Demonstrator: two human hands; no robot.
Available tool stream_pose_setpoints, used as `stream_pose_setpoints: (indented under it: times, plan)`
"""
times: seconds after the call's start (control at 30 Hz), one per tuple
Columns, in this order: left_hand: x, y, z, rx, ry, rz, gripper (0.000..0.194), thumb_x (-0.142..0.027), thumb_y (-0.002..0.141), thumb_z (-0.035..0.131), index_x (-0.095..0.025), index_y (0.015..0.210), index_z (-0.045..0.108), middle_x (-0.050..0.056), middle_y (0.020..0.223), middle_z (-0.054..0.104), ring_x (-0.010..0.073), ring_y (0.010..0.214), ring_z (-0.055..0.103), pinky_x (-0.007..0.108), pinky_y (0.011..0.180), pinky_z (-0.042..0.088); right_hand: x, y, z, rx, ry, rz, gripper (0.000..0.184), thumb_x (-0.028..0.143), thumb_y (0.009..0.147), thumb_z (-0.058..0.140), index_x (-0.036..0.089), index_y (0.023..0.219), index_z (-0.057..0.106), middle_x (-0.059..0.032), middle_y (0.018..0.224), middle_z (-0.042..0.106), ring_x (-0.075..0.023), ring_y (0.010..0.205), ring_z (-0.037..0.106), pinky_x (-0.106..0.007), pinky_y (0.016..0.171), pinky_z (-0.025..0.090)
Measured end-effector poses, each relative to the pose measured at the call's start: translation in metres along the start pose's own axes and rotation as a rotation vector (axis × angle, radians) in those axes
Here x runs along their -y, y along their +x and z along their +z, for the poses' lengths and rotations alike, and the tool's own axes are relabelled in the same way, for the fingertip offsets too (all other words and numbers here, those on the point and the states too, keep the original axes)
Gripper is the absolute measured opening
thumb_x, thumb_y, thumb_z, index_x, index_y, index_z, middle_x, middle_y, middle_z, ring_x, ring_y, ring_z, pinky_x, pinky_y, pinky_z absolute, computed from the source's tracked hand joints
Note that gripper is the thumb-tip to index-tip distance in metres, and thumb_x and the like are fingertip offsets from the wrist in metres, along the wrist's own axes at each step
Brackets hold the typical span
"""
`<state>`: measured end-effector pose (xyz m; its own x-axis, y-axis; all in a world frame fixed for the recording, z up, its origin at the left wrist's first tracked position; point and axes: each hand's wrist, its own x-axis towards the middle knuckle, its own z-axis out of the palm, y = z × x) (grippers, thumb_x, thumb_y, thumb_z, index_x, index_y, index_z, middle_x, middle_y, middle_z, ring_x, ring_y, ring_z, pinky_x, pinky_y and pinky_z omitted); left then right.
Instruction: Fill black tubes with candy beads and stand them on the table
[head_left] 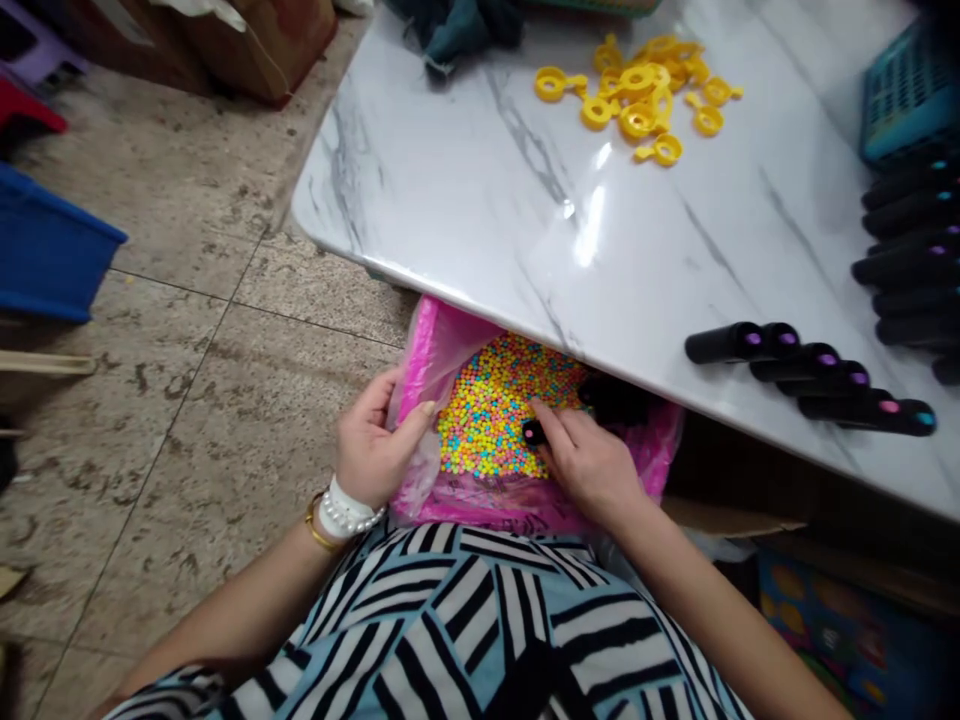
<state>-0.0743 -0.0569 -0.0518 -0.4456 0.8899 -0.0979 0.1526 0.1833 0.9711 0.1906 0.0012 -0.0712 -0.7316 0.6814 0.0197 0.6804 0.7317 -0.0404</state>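
A pink bin lined with clear plastic sits against my lap, partly under the table edge. Small round beads in yellow, pink, orange and blue fill it. My left hand grips the bin's left rim and the plastic there, thumb on the inner side. Over the beads, my right hand holds a black tube, whose end shows a pink dot. The rest of that tube is hidden by my fingers. More black tubes lie in the bin's far right part, in shadow.
On the marble-patterned table lie yellow ring caps, a row of black tubes and more dark tubes beside a teal basket. Dark cloth rests at the far edge. A blue bin stands on the floor.
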Motion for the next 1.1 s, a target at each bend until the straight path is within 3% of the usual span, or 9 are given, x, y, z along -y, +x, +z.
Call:
stream_pose_setpoints:
  times: [0.13,0.3,0.4,0.5,0.57,0.7,0.87,1.0,1.1]
  plan:
    - [0.001,-0.001,0.0,0.011,-0.003,0.012,0.04,-0.034,0.081,0.07,-0.015,0.116,0.066,0.007,0.105,0.076,0.0216,0.092,0.072,0.033,0.085,0.058,0.028,0.031,-0.003,0.006,0.087,-0.068,0.028,0.023,0.095,0.057,0.016,0.122,0.064,-0.0113,0.098,0.067,-0.023,0.087,0.06,-0.031,0.068,0.049]
    - [0.003,-0.003,0.001,0.017,-0.078,0.021,0.041,-0.03,0.082,0.07,-0.014,0.12,0.067,0.009,0.113,0.076,0.0218,0.1,0.072,0.034,0.093,0.056,0.051,0.057,0.003,0.027,0.101,-0.214,0.039,0.013,0.093,0.053,0.014,0.131,0.061,-0.0157,0.105,0.066,-0.0254,0.09,0.062,-0.032,0.069,0.053]
    - [0.004,-0.004,0.0,0.02,-0.105,0.01,0.042,-0.029,0.083,0.069,-0.014,0.122,0.067,0.009,0.117,0.075,0.0221,0.104,0.071,0.034,0.096,0.055,0.056,0.059,0.006,0.025,0.32,-0.244,0.036,0.017,0.095,0.054,0.014,0.13,0.062,-0.0151,0.108,0.067,-0.0241,0.094,0.065,-0.033,0.076,0.057]
    - [0.006,-0.005,-0.001,0.026,-0.112,-0.011,0.042,-0.03,0.083,0.069,-0.014,0.121,0.067,0.008,0.113,0.076,0.0223,0.1,0.072,0.035,0.094,0.056,0.049,0.056,0.004,-0.034,0.686,-0.15,0.031,0.023,0.095,0.059,0.02,0.126,0.063,-0.0105,0.112,0.069,-0.0202,0.099,0.067,-0.032,0.087,0.057]
    - [0.007,-0.004,-0.002,0.025,-0.115,-0.013,0.043,-0.032,0.082,0.07,-0.014,0.121,0.067,0.008,0.112,0.076,0.0226,0.099,0.073,0.035,0.093,0.057,0.042,0.052,0.001,-0.064,0.852,-0.086,0.029,0.025,0.093,0.062,0.023,0.122,0.064,-0.0066,0.108,0.071,-0.0175,0.095,0.069,-0.031,0.086,0.057]
    - [0.008,-0.002,-0.002,0.015,-0.08,-0.027,0.045,-0.033,0.081,0.071,-0.013,0.121,0.066,0.009,0.112,0.076,0.0228,0.098,0.072,0.035,0.091,0.057,0.034,0.044,-0.004,-0.1,0.89,0.014,0.026,0.024,0.09,0.063,0.023,0.116,0.067,-0.0047,0.096,0.073,-0.0148,0.077,0.068,-0.028,0.074,0.057]
    - [0.007,0.0,-0.002,0.021,-0.017,-0.008,0.043,-0.036,0.082,0.07,-0.015,0.119,0.067,0.008,0.109,0.076,0.0223,0.094,0.072,0.035,0.089,0.057,0.031,0.027,-0.013,-0.159,0.891,0.117,0.029,0.023,0.087,0.067,0.023,0.115,0.066,-0.0039,0.102,0.075,-0.0163,0.084,0.072,-0.028,0.078,0.058]
    - [0.011,-0.001,-0.007,-0.015,0.062,0.02,0.047,-0.038,0.084,0.069,-0.014,0.123,0.062,0.008,0.106,0.072,0.0216,0.092,0.069,0.034,0.085,0.057,0.023,0.007,-0.027,-0.392,0.868,0.311,0.031,0.023,0.084,0.072,0.023,0.114,0.066,-0.0058,0.106,0.074,-0.019,0.091,0.071,-0.032,0.081,0.059]
    - [0.013,0.0,-0.014,-0.133,0.301,0.229,0.061,-0.032,0.081,0.073,-0.019,0.137,0.053,0.006,0.098,0.065,0.0203,0.082,0.063,0.037,0.08,0.056,0.008,-0.006,-0.039,-0.662,0.71,0.519,0.029,0.026,0.081,0.076,0.022,0.108,0.066,-0.0059,0.099,0.072,-0.02,0.086,0.069,-0.034,0.078,0.058]
